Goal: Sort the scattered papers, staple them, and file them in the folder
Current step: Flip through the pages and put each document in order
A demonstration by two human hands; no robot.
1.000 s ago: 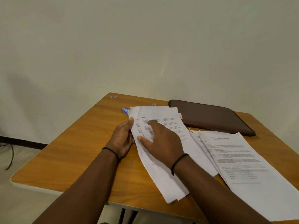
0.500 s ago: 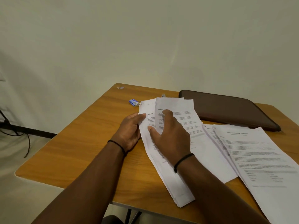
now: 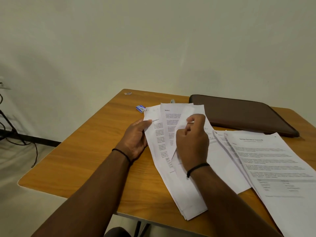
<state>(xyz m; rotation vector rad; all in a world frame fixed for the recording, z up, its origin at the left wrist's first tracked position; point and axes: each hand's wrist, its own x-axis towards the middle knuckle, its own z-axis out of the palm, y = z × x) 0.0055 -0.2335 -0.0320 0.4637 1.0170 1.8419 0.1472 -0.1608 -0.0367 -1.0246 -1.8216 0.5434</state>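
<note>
Over at the far left, dark cables [image 3: 20, 141] trail across the floor by the wall. The wooden table [image 3: 89, 161] begins next, its near-left part bare wood. Toward its back edge lies a small scrap [image 3: 127, 93], and a little nearer, a small blue box [image 3: 140, 108] sits just beside the top corner of the papers.

The left hand [image 3: 136, 139] rests on the table at the left edge of the fanned stack of papers [image 3: 179, 185], palm turned toward the sheets, its thumb lying on the sheet headed "Section 1"; the fingers underneath are hidden, so I cannot tell how firmly it holds. A thin dark band circles that wrist.

To its right, the right hand [image 3: 192, 141] is curled, thumb and fingertips pinching one sheet [image 3: 187, 113] and lifting its edge off the stack so the page bends upward. It too wears a dark wrist band.

Behind the stack, a brown folder [image 3: 242, 113] lies closed and flat near the table's back edge. In front of it, on the right, a second pile of printed sheets [image 3: 273, 168] spreads toward the near-right corner, overlapping the first stack's right side.
</note>
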